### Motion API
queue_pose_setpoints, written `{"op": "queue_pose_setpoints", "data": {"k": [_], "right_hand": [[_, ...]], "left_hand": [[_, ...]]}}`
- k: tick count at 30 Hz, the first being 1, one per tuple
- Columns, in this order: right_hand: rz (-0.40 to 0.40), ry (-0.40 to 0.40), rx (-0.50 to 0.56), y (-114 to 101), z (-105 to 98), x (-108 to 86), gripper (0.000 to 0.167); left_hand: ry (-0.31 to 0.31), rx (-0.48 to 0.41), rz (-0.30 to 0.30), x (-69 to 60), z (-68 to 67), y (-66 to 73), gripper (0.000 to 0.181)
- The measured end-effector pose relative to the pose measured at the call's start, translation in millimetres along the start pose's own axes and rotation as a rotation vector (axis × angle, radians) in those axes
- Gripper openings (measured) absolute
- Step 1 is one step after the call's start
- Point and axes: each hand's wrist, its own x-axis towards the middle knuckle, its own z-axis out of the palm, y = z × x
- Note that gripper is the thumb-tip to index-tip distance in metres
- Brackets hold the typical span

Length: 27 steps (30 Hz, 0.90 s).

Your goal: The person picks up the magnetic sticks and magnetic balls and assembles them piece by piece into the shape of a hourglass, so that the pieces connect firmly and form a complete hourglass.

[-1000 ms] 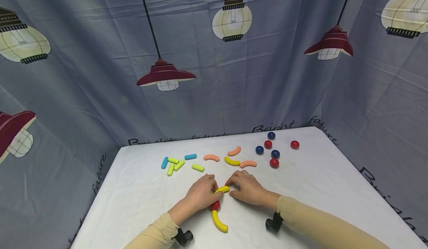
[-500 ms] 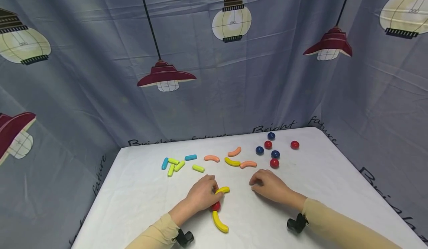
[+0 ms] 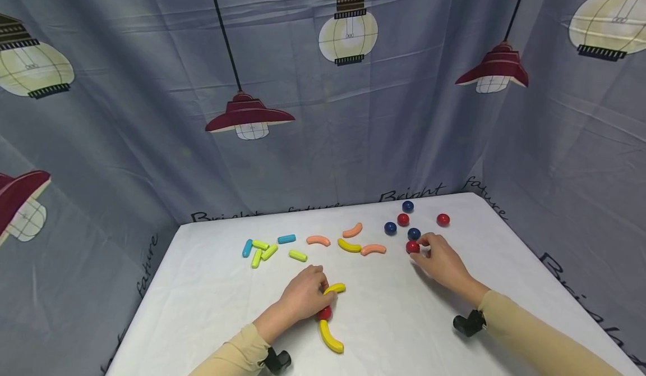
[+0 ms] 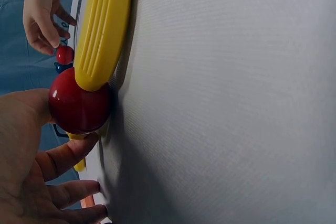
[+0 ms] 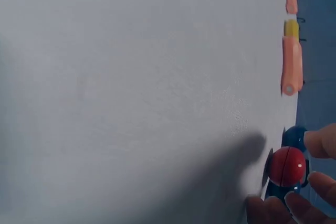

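Note:
My left hand (image 3: pixel 303 294) pinches a red ball (image 3: pixel 325 313) between thumb and index finger, close to the end of a curved yellow piece (image 3: pixel 335 288). Another yellow piece (image 3: pixel 330 338) touches the ball's near side; the left wrist view shows its grooved end against the red ball (image 4: pixel 79 102). At the right, my right hand (image 3: pixel 446 261) has its thumb and fingers parted around a second red ball (image 3: pixel 412 247). In the right wrist view that red ball (image 5: pixel 286 166) sits among the fingers, no firm grip visible.
Blue balls (image 3: pixel 390 228) and more red balls (image 3: pixel 443 220) lie at the table's back right. Orange curved pieces (image 3: pixel 318 241) and a yellow one (image 3: pixel 349 245) lie at the back middle. Green sticks (image 3: pixel 298 256) and blue sticks (image 3: pixel 286 239) are back left.
My right hand has left the far yellow piece and moved right and away from me to the red ball by the blue ones. My left hand has stayed in place.

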Motion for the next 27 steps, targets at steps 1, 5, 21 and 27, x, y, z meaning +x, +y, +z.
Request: {"op": "queue_pose_setpoints", "data": {"k": [1,5,21,27], "right_hand": [[-0.006,-0.001,-0.014,-0.5,0.5,2.4,0.05],[-0.035,0.004,-0.063,-2.2,4.3,8.7,0.054],[-0.072,-0.015,-0.123,-1.6,8.9,9.9,0.042],[-0.113,-0.076,-0.031,-11.0,20.3,-0.7,0.044]], "left_hand": [[0.0,-0.001,0.0,0.0,-0.2,0.0,0.023],[-0.001,0.004,0.003,0.1,-0.3,0.1,0.023],[-0.01,-0.006,-0.007,-0.2,-0.2,1.0,0.022],[-0.002,-0.008,0.008,-0.3,-1.0,-0.2,0.023]]}}
